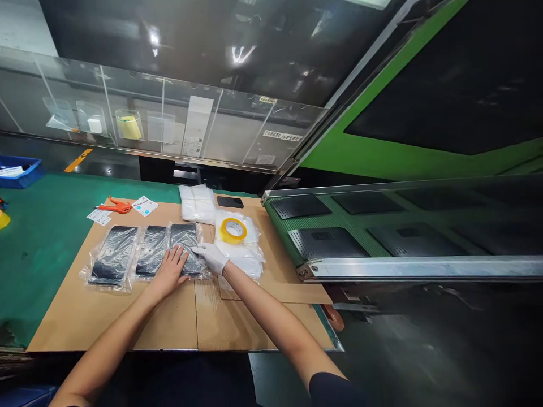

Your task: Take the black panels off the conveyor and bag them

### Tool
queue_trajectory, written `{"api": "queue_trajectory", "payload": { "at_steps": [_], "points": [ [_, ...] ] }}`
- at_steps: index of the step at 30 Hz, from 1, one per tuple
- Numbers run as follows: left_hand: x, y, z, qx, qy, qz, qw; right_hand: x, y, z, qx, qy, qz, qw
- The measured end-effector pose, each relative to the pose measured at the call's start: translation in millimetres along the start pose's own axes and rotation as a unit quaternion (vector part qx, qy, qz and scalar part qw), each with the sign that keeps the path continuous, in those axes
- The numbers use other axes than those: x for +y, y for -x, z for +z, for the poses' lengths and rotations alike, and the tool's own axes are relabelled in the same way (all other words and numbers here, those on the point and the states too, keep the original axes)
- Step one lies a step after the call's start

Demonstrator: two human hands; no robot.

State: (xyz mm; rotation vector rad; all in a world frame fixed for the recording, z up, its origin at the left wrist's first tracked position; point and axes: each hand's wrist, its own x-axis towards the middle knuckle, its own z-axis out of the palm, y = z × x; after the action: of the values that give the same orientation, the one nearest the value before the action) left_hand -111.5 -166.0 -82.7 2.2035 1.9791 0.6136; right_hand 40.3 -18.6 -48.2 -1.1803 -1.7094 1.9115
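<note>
Three flat black panels in clear plastic bags lie side by side: a left one, a middle one and a right one. My left hand, bare, rests with its fingers spread across the middle and right bags. My right hand wears a white glove; its fingers stretch out to touch the right bag's right side. Just beyond that hand, a roll of clear tape with a yellow look sits on a pile of clear plastic bags.
Cardboard covers part of the green table. Another bag stack, a phone, an orange air gun and paper labels lie at the back. At right, a green conveyor carries several black panels, edged by a metal rail.
</note>
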Motion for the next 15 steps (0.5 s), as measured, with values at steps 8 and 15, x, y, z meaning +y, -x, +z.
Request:
{"api": "queue_trajectory", "payload": {
  "at_steps": [8, 15],
  "points": [
    [-5, 2, -1.8, -0.004, -0.038, -0.002, 0.999, -39, 47, -57, 0.029, 0.188, -0.087, 0.978],
    [-22, 0, -5.0, 0.022, -0.06, 0.018, 0.998, -110, 110, -217, 0.212, 0.442, -0.187, 0.852]
  ]
}}
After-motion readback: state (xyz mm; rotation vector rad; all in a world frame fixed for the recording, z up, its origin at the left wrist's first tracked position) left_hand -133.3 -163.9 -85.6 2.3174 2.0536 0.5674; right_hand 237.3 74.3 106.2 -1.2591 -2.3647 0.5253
